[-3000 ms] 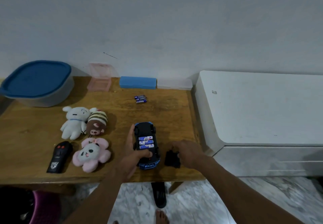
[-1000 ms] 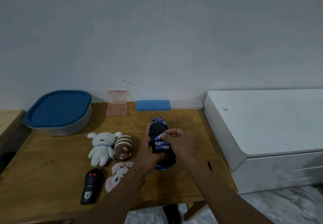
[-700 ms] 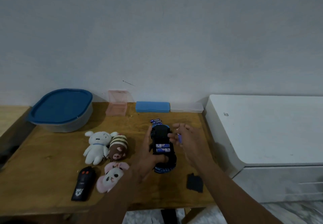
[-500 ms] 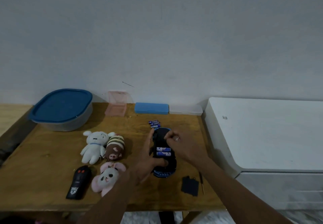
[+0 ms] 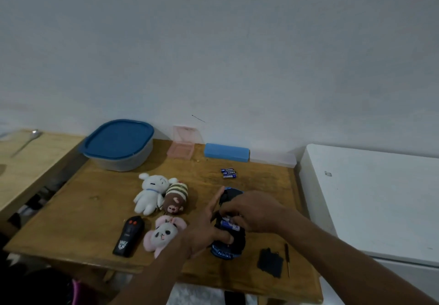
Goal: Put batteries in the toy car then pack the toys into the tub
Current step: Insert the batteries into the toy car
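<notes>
Two hands on the upturned toy car (image 5: 237, 240), lying near the table's (image 5: 95, 209) right front. Left hand (image 5: 204, 231) grips it, thumb across its near end, fingers straight along its left side. Right hand (image 5: 254, 212) covers its middle, fingers curled onto the batteries (image 5: 230, 225); can't tell if pinching one.

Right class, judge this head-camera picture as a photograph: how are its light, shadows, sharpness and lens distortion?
Head view: dim, bluish light, no glare; soft shadows fall to the right of the tub and plush toys; the right hand over the toy car is slightly smeared, the loose batteries sharper; the wide lens splays the table edges.
</notes>
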`<state>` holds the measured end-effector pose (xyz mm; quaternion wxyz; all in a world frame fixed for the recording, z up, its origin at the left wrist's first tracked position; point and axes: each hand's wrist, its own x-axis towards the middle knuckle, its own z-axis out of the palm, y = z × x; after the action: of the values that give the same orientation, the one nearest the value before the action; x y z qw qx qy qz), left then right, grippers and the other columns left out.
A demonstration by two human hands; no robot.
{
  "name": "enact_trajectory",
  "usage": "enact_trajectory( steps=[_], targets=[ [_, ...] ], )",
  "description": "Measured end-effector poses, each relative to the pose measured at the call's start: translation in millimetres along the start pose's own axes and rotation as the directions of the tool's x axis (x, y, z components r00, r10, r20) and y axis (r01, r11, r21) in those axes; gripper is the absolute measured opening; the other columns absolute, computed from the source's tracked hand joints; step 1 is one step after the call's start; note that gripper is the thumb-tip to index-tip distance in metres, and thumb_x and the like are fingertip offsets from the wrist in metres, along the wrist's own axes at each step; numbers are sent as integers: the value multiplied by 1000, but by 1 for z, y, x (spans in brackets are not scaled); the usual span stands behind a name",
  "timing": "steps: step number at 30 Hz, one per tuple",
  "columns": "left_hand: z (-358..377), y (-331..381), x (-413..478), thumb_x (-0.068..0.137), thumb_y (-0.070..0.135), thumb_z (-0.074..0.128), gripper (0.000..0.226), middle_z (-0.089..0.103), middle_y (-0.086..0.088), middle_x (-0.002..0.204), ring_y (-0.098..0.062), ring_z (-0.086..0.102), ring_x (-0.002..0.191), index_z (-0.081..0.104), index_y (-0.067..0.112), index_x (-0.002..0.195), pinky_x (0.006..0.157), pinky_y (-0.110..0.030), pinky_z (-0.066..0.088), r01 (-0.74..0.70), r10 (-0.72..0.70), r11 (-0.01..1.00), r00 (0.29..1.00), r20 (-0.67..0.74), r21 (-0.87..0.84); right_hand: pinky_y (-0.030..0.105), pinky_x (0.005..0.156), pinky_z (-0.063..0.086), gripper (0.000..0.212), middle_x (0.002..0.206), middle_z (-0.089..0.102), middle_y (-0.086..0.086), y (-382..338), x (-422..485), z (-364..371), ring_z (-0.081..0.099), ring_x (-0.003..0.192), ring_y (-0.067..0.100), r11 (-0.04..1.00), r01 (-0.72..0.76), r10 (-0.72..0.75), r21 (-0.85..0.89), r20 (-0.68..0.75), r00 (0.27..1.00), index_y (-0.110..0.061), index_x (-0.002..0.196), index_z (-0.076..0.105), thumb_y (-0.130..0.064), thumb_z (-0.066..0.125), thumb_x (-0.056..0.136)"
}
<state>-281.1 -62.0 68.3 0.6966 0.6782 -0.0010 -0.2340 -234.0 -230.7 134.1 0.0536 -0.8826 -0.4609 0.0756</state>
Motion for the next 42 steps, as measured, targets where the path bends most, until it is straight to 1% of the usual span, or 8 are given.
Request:
enact_trajectory(
  steps=[7,11,15,19,22,26,30,42],
  targets=[
    [-3,0,-9,65,-15,73,118,53,11,138,-12,59,117,20,52,146,95,-40,53,-38,38,999,999,-2,37,34,60,49,24,92,63,-2,-6,8,-1,57,72,17,998,61,-61,-12,4,998,-33,116,51,-30,45,93],
    [-17,-1,-13,67,-16,69,116,62,-2,128,-28,65,110,19,51,147,95,-46,52,-44,40,997,997,-61,-69,32,62,50,10,85,61,-7,-5,2,12,58,72,13,898,-180,288,403,-227,930,-27,90,48,-32,57,91],
    [-25,5,-13,69,-23,63,113,64,-10,125,-31,66,105,20,46,148,82,-36,55,-105,92,987,989,-112,-118,23,57,43,7,81,64,0,-15,5,11,55,62,5,309,-149,771,939,-155,618,-19,94,61,-21,55,93],
    [-28,4,-11,69,-26,62,117,64,-11,124,-31,66,105,17,46,149,79,-36,56,-130,114,982,987,-111,-141,25,49,33,17,68,48,2,-30,9,7,41,55,10,-346,71,805,936,257,535,-10,90,58,-24,50,96],
    [-31,1,-7,65,-20,68,118,62,-11,127,-32,64,109,20,52,145,88,-46,56,-143,128,981,986,-108,-134,23,46,34,27,65,48,0,-37,9,14,41,53,10,-329,-37,803,944,300,516,-13,90,56,-39,52,96],
    [-37,-4,-2,60,-9,74,116,62,-7,128,-31,63,112,26,68,132,95,-54,51,-188,173,977,975,-140,-100,22,46,37,35,66,50,-1,-52,13,11,43,54,10,-90,-292,867,952,220,448,-15,81,55,-45,46,97],
    [-38,2,-3,68,-16,70,112,66,-2,116,-18,68,100,21,50,143,80,-33,57,-242,237,970,957,-165,-11,23,58,40,37,68,56,-4,-65,21,12,49,61,7,164,-501,895,849,85,438,-14,84,69,-37,45,99],
    [-63,9,10,72,-18,66,108,59,-4,129,-16,66,106,19,44,146,78,-32,59,-367,380,919,922,-73,143,18,37,24,15,64,49,1,-86,50,15,35,45,8,-223,-286,909,932,305,283,-8,80,63,-20,60,89]
  ],
)
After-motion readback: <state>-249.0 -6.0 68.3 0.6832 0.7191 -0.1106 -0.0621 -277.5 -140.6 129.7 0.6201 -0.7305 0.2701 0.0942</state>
